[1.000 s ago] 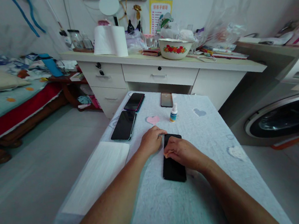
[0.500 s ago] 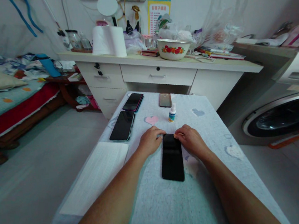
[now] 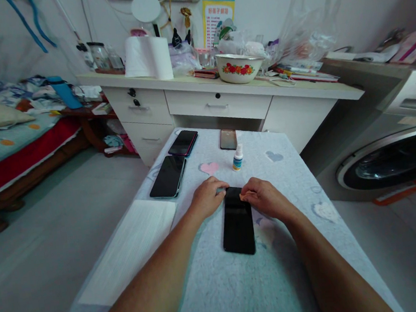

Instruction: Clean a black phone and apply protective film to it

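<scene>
Far left, bed [image 3: 4,144] with teal cover over a red base. Bare grey floor [image 3: 51,234] between it and the table, wide open for moving. Low table [image 3: 246,292] under a pale, nubby cloth with heart patches. At its left edge, flat white ribbed sheet [image 3: 128,250]. Beyond that, large dark phone [image 3: 168,176] and red-edged phone [image 3: 183,143], glossy, lying flat near the edge.

Left hand [image 3: 207,198] loosely curled, fingertips against the top left corner of the black phone [image 3: 237,220], not wrapped around it. Black phone flat at table centre, a smooth rectangle with bare cloth below it. Right hand [image 3: 267,200] pinching a small tan cloth scrap [image 3: 243,197] at the phone's top right corner.

Behind, small white bottle [image 3: 237,157] upright, far phone [image 3: 227,139] by the back edge. Cluttered white desk [image 3: 224,99] along the wall. Washing machine [image 3: 392,160] on the right, near the table.
</scene>
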`<state>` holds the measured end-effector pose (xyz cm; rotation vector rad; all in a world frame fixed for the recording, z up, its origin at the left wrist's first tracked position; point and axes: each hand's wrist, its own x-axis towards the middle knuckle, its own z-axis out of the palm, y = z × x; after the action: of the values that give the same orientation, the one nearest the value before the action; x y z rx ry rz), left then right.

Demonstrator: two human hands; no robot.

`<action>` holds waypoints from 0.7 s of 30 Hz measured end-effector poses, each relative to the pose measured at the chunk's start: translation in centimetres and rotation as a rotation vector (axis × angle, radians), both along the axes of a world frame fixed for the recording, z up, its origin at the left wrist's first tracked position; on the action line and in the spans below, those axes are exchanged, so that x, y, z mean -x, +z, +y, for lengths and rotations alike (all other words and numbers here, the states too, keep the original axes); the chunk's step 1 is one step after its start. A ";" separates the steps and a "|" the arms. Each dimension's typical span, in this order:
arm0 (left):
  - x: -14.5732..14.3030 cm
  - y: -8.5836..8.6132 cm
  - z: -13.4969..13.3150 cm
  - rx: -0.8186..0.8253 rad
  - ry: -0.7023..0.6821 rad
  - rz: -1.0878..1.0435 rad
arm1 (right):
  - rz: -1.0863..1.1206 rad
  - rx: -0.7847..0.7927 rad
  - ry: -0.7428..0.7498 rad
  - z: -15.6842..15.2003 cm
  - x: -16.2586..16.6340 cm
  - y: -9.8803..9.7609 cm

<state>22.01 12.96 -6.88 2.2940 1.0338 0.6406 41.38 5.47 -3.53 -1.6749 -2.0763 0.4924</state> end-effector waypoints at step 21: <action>0.1 0.0 -0.2 0.007 0.010 -0.024 | -0.074 0.129 0.328 -4.2 4.6 2.3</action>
<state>21.93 12.75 -6.92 2.2709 1.0357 0.6664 36.76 1.24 -1.27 -1.4412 -2.4359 0.6883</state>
